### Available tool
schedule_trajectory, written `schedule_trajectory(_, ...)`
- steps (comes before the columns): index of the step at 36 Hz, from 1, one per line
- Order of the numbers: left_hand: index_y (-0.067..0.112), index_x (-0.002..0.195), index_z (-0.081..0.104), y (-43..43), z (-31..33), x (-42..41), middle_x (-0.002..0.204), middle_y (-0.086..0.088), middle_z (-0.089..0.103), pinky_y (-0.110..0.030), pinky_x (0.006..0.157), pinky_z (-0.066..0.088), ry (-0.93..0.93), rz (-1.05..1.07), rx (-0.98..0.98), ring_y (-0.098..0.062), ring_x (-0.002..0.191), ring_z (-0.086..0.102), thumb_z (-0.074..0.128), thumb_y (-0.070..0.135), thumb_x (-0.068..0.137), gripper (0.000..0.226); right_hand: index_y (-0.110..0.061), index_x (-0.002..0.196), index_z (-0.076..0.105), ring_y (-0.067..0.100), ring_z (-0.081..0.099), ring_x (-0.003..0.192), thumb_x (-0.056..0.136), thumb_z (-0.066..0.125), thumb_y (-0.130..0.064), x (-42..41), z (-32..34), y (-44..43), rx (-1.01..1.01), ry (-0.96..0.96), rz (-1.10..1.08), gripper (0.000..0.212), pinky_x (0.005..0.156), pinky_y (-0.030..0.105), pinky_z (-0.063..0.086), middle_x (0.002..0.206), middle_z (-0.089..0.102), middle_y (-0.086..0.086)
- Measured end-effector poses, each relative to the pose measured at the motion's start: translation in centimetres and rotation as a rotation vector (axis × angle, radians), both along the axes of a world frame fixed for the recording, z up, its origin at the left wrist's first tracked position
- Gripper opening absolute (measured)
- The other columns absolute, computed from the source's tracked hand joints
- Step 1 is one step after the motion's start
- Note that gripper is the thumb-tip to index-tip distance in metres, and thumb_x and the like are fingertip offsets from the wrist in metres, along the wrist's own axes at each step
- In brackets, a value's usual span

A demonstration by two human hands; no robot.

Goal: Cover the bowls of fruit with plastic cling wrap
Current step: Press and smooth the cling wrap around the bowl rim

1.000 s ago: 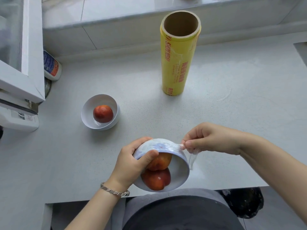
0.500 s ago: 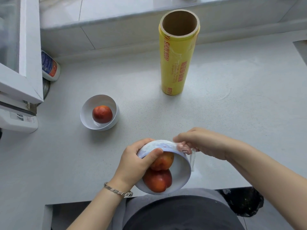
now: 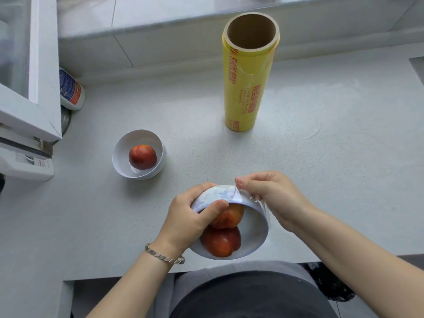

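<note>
My left hand grips a white bowl tilted toward me at the counter's front edge, thumb pressing across its mouth. Two red fruits lie inside. Clear cling wrap stretches over the bowl's back. My right hand pinches a corner of that wrap against the bowl's upper rim. A second white bowl with one red fruit stands uncovered to the left. The yellow cling wrap roll stands upright farther back.
A white bottle with a blue and red label lies at the back left beside a white window frame. A loose scrap of film lies on the grey counter at the right. The counter's front edge runs just below the held bowl.
My right hand let the wrap's edge down from a stretched pull at the bowl's right side, then shifted up onto the rim's top. The left hand and bowl stayed nearly still.
</note>
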State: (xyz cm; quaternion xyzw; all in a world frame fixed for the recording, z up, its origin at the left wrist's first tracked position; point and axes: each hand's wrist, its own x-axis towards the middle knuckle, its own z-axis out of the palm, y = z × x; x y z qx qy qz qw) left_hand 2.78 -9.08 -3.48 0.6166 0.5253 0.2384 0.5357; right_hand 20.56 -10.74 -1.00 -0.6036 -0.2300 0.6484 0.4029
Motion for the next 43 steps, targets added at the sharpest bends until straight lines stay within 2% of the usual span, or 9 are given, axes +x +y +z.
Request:
schedule_trajectory(4,0.042,0.086,0.062,0.4,0.5,0.2,0.082,0.031,0.066,-0.007,0.073,0.045,-0.02,-0.007,0.054,0.008,0.08,0.062,0.063,0.061,0.058,0.034,-0.004,0.061,0.064,0.002,0.05,0.039,0.08,0.066,-0.008,-0.5,-0.1,0.3,0.015,-0.002,-0.125,0.02,0.043,0.01,0.04,0.044,0.058,-0.004)
schedule_trajectory(11,0.03,0.089,0.066,0.6,0.6,0.6,0.086,0.025,0.07,-0.008,0.075,0.044,-0.127,0.068,0.06,0.007,0.082,0.063,0.058,0.082,0.055,0.063,-0.013,0.057,0.069,0.01,0.057,0.054,0.077,0.072,-0.017,-0.7,-0.6,1.1,0.092,-0.179,-0.088,0.02,0.053,0.02,0.046,0.056,0.064,0.004)
schedule_trajectory(17,0.023,0.09,0.069,0.5,0.7,0.8,0.087,0.018,0.072,-0.01,0.074,0.045,-0.179,0.046,0.018,0.002,0.084,0.065,0.06,0.079,0.058,0.065,-0.013,0.072,0.07,0.006,0.049,0.051,0.076,0.073,-0.008,0.8,-1.8,1.1,-0.001,-0.257,0.026,0.007,0.05,0.01,0.041,0.058,0.054,-0.003)
schedule_trajectory(21,0.027,0.087,0.068,1.0,0.8,0.5,0.084,0.024,0.071,-0.007,0.073,0.045,-0.141,0.052,0.006,0.007,0.082,0.064,0.067,0.062,0.058,0.045,-0.017,0.091,0.07,-0.006,0.064,0.085,0.089,0.058,-0.013,1.9,0.2,0.7,0.348,-0.263,-0.024,0.013,0.076,0.007,0.045,0.089,0.07,-0.011)
schedule_trajectory(26,0.03,0.084,0.067,1.2,0.8,0.2,0.08,0.026,0.069,-0.007,0.071,0.045,-0.136,0.02,0.015,0.009,0.079,0.062,0.06,0.05,0.064,0.029,-0.021,0.112,0.063,0.0,0.054,0.117,0.091,0.044,-0.035,0.6,1.2,-1.0,0.639,-0.284,0.457,0.032,0.099,0.015,0.038,0.117,0.062,-0.013)
schedule_trajectory(31,0.029,0.087,0.067,1.3,0.5,0.3,0.083,0.029,0.069,-0.005,0.072,0.043,-0.129,0.036,0.035,0.01,0.082,0.062,0.061,0.052,0.063,0.034,-0.026,0.114,0.061,-0.006,0.047,0.122,0.089,0.039,-0.039,-0.1,0.2,-0.8,0.569,-0.316,0.462,0.036,0.102,0.011,0.033,0.12,0.057,-0.019)
schedule_trajectory(35,0.027,0.09,0.068,1.0,0.1,0.2,0.082,0.023,0.071,-0.008,0.072,0.044,-0.126,0.064,0.047,0.006,0.079,0.063,0.064,0.077,0.054,0.061,-0.029,0.118,0.059,-0.011,0.048,0.117,0.085,0.042,-0.05,0.3,-0.8,-0.3,0.42,-0.333,0.51,0.042,0.099,0.01,0.034,0.12,0.056,-0.022)
schedule_trajectory(40,0.027,0.086,0.068,0.8,0.1,0.4,0.081,0.025,0.07,-0.007,0.072,0.044,-0.149,0.099,0.03,0.008,0.08,0.063,0.063,0.059,0.061,0.041,-0.036,0.115,0.06,-0.011,0.047,0.119,0.062,0.032,-0.089,1.7,-0.9,0.0,0.372,-0.287,0.419,0.08,0.1,0.007,0.033,0.123,0.058,-0.022)
schedule_trajectory(43,0.028,0.087,0.068,1.0,0.1,0.4,0.081,0.026,0.07,-0.006,0.071,0.044,-0.159,0.145,0.041,0.009,0.08,0.063,0.061,0.079,0.055,0.061,-0.035,0.113,0.06,-0.007,0.042,0.127,0.072,0.035,-0.081,1.6,-0.3,-0.5,0.466,-0.231,0.38,0.067,0.104,0.01,0.029,0.126,0.057,-0.019)
